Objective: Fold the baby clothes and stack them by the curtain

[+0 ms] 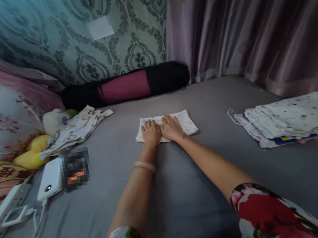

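Observation:
A small white cloth with a faint print point(189, 124) lies folded into a flat rectangle on the grey sheet point(172, 198). My left hand point(150, 132) rests palm down on its left half, fingers stretched out and pointing away from me. Beside it, thumbs almost touching, my right hand point(171, 127) presses flat on the cloth's middle and right part. Both hands are open, and neither grasps the fabric. The part of the cloth under the palms is hidden.
At right lies a stack of folded printed cloths point(295, 116) with a white drawstring. Another patterned garment point(77, 126) is at left, near plush toys point(35, 152), a white power bank point(50, 178) and a power strip point(4, 216). A black and maroon roll point(125, 87) lines the wall.

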Available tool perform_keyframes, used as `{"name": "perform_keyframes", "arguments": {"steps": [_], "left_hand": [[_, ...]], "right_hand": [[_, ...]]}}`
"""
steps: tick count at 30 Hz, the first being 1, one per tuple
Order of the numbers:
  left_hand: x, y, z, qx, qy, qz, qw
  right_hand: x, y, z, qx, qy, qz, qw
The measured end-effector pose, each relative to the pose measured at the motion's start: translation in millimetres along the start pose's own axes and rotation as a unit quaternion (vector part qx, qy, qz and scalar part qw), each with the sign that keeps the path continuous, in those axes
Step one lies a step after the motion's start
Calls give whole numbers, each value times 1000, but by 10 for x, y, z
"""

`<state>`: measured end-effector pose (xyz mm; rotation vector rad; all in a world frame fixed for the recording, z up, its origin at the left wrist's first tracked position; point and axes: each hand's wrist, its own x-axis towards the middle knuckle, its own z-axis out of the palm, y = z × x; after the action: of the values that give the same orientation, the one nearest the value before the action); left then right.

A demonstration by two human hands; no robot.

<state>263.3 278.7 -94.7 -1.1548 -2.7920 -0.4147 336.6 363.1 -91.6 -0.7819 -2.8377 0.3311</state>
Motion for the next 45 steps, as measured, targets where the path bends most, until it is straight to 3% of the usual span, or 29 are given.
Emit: {"name": "perform_keyframes", "arguments": {"steps": [5,11,21,28,35,41,45], "left_hand": [[-16,-66,16,-32,0,-5,999],[-151,-210,-101,-68,40,-44,996],[-193,-507,-100,-102,92,-150,979],[-183,-528,-137,-106,83,-168,977],[-197,-531,-187,-144,107,-183,967],[-134,-615,-220,-240,176,-224,928],[-80,-686,-232,-385,231,-247,859]], "right_hand": [[2,11,34,-10,0,1,1000],[23,-2,5,-16,-12,6,1000],[155,-307,11,9,-2,-2,1000],[131,-320,147,-5,13,-1,1000],[149,-326,102,-11,-10,1,1000],[207,-440,42,-3,-32,-11,999],[257,-577,80,4,-21,-26,999]]}}
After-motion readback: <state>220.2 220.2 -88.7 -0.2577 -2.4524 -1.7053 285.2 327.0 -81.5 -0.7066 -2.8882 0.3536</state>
